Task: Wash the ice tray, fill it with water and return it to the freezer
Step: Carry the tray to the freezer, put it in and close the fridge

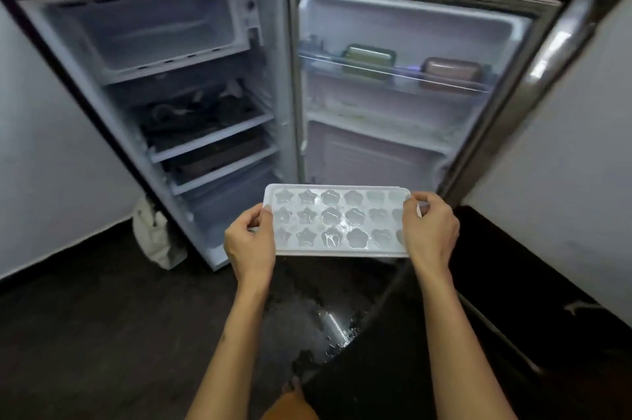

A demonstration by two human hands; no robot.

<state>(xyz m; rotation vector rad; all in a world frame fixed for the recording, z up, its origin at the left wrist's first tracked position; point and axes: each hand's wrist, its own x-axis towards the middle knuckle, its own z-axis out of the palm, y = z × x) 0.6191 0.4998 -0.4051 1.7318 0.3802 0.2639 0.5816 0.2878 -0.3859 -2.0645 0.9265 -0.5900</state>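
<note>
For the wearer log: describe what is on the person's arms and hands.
Both forearms are bare, with no sleeves in view. The left hand and right hand wear no gloves, and no rings, watch or bracelet show. Fingernails look short and unpainted.

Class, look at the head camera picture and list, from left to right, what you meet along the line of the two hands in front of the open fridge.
White bag on the floor → left hand gripping the tray's left end → ice tray → right hand gripping its right end.
</note>
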